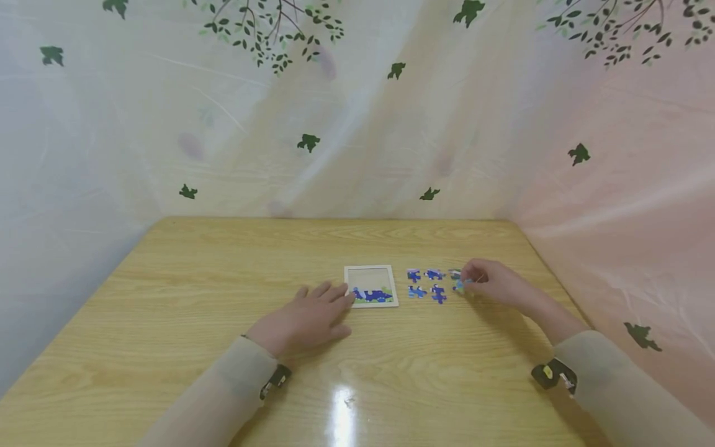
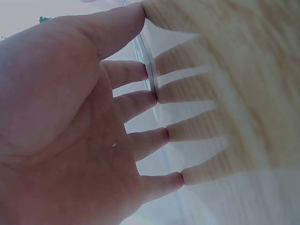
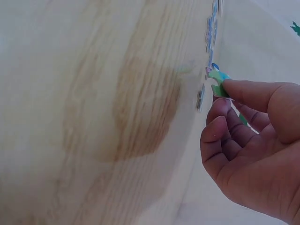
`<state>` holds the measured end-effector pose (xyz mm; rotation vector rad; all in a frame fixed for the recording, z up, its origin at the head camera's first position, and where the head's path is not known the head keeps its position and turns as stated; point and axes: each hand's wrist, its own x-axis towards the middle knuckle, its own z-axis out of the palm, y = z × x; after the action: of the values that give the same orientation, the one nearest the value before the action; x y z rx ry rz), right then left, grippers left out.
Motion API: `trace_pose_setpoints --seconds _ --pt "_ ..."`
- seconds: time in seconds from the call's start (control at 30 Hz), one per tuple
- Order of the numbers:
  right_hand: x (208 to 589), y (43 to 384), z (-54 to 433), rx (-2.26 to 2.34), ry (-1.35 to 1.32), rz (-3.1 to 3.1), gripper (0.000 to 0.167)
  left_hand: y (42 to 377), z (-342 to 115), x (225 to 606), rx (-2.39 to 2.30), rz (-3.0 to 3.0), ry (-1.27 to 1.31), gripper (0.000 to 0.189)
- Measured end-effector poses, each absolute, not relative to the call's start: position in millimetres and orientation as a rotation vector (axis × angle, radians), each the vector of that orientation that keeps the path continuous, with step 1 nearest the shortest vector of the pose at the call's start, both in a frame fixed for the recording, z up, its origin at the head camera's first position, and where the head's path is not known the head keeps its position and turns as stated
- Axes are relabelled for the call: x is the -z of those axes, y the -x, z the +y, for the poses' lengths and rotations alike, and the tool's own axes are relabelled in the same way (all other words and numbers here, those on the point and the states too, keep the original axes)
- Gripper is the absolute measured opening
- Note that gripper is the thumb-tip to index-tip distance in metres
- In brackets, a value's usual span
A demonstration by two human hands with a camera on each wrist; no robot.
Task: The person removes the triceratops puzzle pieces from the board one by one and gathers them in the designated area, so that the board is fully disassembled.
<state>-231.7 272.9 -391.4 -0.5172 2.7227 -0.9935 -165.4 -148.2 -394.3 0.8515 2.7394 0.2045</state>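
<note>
A white-framed puzzle tray lies flat on the wooden table, with blue and green pieces filling its lower part and its upper part bare. My left hand rests spread beside it, fingertips touching the tray's left edge and the tabletop. In the right wrist view, my right hand pinches a green and blue puzzle piece between thumb and fingers, raised off the table. Right of the tray, loose puzzle pieces lie in two rows, the right hand over their right end.
A wooden table spans the view up to a hanging cloth printed with leaves and branches. Cloth also hangs along the right side. Each wrist wears a small black camera mount.
</note>
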Motion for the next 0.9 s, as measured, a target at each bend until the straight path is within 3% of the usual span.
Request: trace_pose_setpoints --seconds 0.9 --pt "405 230 272 0.890 0.561 2.790 0.004 165 -148 395 -0.191 2.754 -0.869 0.069"
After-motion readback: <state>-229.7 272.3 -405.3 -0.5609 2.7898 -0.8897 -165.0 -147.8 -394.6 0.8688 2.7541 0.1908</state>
